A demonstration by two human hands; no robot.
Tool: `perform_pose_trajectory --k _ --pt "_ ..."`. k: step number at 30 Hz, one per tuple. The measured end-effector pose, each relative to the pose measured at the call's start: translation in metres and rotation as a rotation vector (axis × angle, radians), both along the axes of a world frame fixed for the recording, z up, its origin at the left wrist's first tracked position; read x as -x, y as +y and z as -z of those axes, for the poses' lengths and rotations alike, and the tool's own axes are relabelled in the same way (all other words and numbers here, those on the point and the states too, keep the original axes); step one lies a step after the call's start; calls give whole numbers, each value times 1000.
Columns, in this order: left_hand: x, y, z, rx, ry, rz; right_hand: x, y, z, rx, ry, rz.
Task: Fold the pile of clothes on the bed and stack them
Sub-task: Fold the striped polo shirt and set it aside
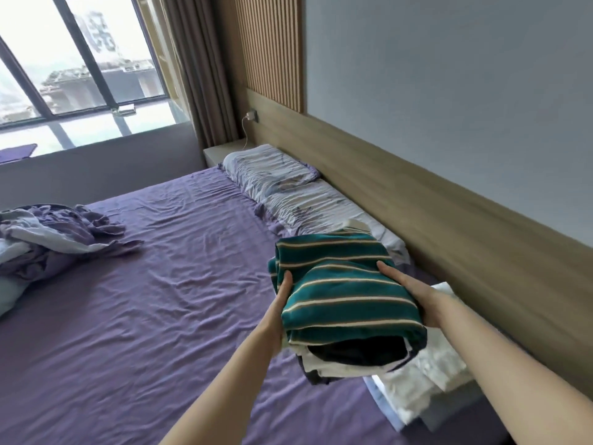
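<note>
The left hand [282, 292] and right hand [409, 289] grip the folded striped shirt [340, 290]. Keep it flat and lower it gently onto the white stack [426, 380] at 5 o'clock.

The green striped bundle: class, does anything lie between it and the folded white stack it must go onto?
Nothing visible does. The left hand and right hand hold the green striped bundle from both sides, above and just beside the folded white stack on the bed. The stack's visible top is bare.
</note>
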State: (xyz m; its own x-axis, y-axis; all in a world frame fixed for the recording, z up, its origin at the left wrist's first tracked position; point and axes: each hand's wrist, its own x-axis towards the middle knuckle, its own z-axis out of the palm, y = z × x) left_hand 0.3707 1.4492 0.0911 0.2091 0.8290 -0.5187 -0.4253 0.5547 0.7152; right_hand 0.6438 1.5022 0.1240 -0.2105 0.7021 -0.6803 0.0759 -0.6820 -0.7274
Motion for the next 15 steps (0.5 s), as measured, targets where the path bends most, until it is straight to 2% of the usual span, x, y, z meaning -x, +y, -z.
perform_pose_trajectory --k 5,11,15 --pt "-82 12 1 -5 -102 52 -80 10 -7 -46 -10 29" --pt "-174 21 35 102 -192 -40 -159 38 20 26 -4 -6" --pt "-214 31 67 184 -139 -92 -193 64 49 88 -20 -16"
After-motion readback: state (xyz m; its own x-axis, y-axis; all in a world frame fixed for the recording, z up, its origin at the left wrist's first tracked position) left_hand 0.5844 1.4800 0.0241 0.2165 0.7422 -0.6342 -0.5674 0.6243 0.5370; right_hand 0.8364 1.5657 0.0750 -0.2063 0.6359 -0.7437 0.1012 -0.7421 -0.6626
